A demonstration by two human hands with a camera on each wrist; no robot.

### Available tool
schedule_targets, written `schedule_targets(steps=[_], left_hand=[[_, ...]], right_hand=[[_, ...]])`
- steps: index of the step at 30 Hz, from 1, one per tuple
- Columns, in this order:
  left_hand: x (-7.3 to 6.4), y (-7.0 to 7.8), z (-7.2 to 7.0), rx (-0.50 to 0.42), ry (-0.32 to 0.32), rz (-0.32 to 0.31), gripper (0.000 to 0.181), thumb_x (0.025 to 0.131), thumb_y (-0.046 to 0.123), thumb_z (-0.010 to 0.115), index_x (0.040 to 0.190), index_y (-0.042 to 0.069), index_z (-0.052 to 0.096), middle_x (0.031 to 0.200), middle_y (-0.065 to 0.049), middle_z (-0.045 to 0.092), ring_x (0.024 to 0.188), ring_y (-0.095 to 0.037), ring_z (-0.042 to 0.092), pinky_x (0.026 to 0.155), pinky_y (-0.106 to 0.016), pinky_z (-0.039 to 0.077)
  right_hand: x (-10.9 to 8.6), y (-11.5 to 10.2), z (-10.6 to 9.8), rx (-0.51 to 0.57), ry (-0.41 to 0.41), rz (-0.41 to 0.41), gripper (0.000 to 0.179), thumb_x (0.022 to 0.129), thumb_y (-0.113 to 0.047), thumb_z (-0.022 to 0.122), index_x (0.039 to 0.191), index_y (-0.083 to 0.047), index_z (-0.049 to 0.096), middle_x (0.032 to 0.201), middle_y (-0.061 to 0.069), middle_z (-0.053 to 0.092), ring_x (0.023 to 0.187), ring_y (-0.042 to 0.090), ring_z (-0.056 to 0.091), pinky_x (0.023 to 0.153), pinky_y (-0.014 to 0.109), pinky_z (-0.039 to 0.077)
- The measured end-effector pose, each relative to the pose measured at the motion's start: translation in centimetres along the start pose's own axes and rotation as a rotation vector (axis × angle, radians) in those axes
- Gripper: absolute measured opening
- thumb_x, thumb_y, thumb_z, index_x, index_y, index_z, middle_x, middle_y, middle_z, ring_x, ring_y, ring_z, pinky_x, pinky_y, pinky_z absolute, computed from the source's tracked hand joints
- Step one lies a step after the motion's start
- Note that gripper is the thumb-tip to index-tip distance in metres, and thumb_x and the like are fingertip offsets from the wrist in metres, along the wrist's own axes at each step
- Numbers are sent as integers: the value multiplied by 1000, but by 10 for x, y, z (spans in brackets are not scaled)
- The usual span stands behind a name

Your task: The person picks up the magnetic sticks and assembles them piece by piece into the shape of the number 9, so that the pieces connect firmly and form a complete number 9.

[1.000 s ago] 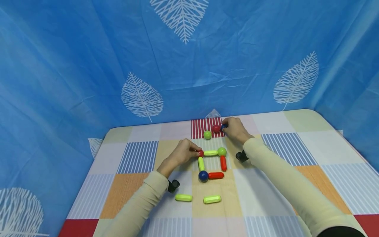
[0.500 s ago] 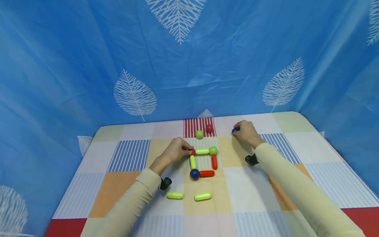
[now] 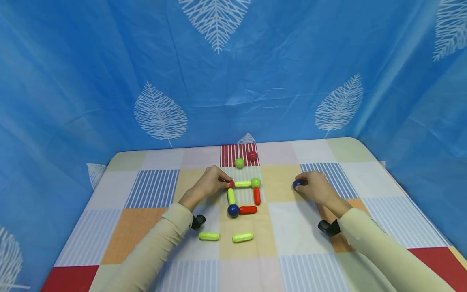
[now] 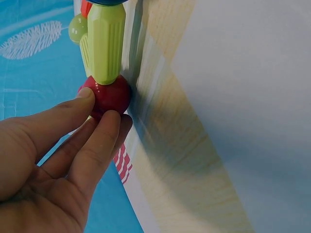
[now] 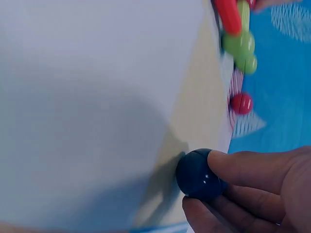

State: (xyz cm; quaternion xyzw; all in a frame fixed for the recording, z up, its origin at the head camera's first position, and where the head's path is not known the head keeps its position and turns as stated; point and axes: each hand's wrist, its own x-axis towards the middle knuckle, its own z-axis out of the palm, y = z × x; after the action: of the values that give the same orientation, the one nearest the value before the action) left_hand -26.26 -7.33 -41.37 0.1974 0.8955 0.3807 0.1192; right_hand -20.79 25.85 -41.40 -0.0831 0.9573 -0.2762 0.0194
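ball [image 3: 297, 184], blue, perhaps half hidden

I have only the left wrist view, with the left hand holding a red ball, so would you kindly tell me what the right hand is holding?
Observer: The right hand is pinching a glossy dark blue ball.
Operator: Thank you; beyond my view, does any corner lack a ball?
Observer: Yes, one smooth bright red rod and a second bright red rod come near each other at the near right corner, with no ball there.
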Motion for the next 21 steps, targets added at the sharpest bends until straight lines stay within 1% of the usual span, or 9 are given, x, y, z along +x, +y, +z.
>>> schedule_targets(steps=[2,8,13,21], left_hand=[[0,-1,0,1,6,-8,20,86,-5,72,106,-2,74,99,-13,74,93,-22,69,79,-30,56],[0,-3,0,-12,3,-19,20,86,-3,72,106,-1,74,100,-12,74,94,-22,68,79,-29,56],[1,-3,-1,-26,1,-9,21,86,-4,72,107,-2,74,100,-13,74,94,-23,69,78,-29,56],[1,-2,-1,-25,-3,4,21,86,-2,73,107,-2,74,101,-14,74,96,-24,68,77,-28,56]], right_hand=[[-7,-6,5,18,-12,-12,30,89,-3,68,116,11,65,105,23,69,97,37,65,78,48,55],[-21,-21,19,59,-36,-33,30,88,-2,70,117,8,66,108,21,69,101,36,66,82,48,55],[-28,-36,28,77,-33,-74,27,86,1,71,112,6,68,109,21,69,99,34,67,82,46,56],[-35,-61,44,124,-56,-104,27,84,3,72,111,4,70,111,19,68,100,30,67,81,41,57]])
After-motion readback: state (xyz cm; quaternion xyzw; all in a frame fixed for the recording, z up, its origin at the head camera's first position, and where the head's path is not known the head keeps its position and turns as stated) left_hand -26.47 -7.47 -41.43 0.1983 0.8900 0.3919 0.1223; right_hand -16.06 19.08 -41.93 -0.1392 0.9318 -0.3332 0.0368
